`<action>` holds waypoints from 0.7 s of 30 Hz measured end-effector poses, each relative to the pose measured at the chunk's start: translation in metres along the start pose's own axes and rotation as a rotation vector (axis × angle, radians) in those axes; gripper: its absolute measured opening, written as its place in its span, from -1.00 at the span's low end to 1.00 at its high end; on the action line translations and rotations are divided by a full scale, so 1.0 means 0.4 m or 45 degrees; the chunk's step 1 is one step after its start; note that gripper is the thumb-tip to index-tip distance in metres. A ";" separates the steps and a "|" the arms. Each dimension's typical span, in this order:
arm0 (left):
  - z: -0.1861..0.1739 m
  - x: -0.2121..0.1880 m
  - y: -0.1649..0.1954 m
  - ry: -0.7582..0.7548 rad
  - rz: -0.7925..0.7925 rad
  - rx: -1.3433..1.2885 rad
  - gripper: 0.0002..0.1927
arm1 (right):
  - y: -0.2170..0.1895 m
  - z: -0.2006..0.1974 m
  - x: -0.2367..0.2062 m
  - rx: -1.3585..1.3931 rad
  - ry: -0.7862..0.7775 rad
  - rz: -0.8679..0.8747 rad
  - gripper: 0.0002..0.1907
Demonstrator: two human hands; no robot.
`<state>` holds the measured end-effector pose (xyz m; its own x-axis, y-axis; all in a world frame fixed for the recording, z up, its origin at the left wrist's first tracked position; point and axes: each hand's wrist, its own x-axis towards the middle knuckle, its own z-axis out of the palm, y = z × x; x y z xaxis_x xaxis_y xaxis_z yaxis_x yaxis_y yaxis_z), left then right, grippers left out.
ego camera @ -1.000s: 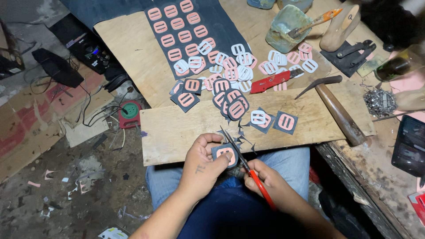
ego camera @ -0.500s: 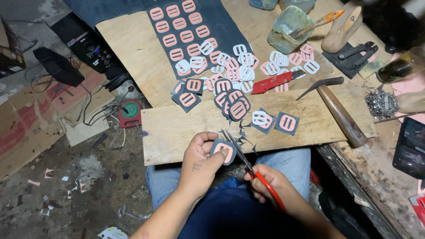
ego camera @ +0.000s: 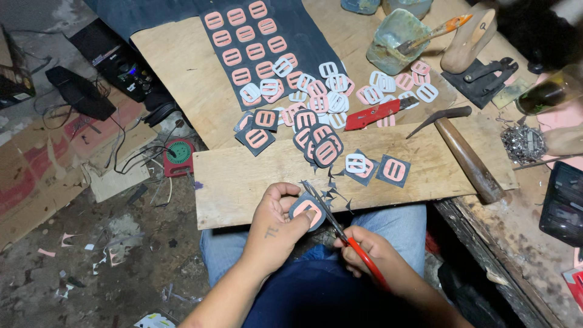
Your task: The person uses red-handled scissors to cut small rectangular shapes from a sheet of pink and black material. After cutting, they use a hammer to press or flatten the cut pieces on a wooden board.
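Note:
My left hand [ego camera: 273, 228] pinches a small dark patch with a pink buckle shape [ego camera: 308, 209] glued on it, just over the near edge of the wooden board [ego camera: 243, 176]. In my right hand [ego camera: 367, 252] are red-handled scissors [ego camera: 340, 228], their blades against the upper right side of the patch. Dark offcut slivers [ego camera: 333, 193] lie on the board beside the blades. A pile of trimmed pink-and-dark pieces [ego camera: 316, 136] sits farther up the board.
A dark sheet with rows of pink buckle shapes [ego camera: 255, 45] lies at the back. Loose white and pink shapes [ego camera: 340, 85], a red utility knife [ego camera: 379, 112], a hammer [ego camera: 464, 152], a glue tub with a brush [ego camera: 401, 36] and a wooden shoe form [ego camera: 467, 39] crowd the right.
My right hand with the scissors has shifted slightly as the blades work around the patch; my left hand has turned the patch a little. More offcuts lie by the blades.

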<state>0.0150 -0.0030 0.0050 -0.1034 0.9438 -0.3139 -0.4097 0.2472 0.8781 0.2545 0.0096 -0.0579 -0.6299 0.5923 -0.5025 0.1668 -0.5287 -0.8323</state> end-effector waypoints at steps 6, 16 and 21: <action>-0.007 0.002 -0.009 0.073 0.019 -0.066 -0.58 | 0.013 -0.009 -0.014 -0.023 0.086 0.071 -0.77; 0.008 -0.012 -0.028 0.015 -0.031 -0.137 -0.54 | 0.010 0.016 0.009 -0.006 -0.018 -0.148 -0.64; -0.002 -0.009 -0.023 -0.017 -0.065 -0.158 -0.53 | 0.011 0.013 0.004 0.095 -0.091 -0.171 -0.55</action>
<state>0.0185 -0.0089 -0.0020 -0.0677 0.9337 -0.3515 -0.5232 0.2667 0.8094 0.2502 0.0051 -0.0613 -0.6957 0.6172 -0.3674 0.0223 -0.4927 -0.8699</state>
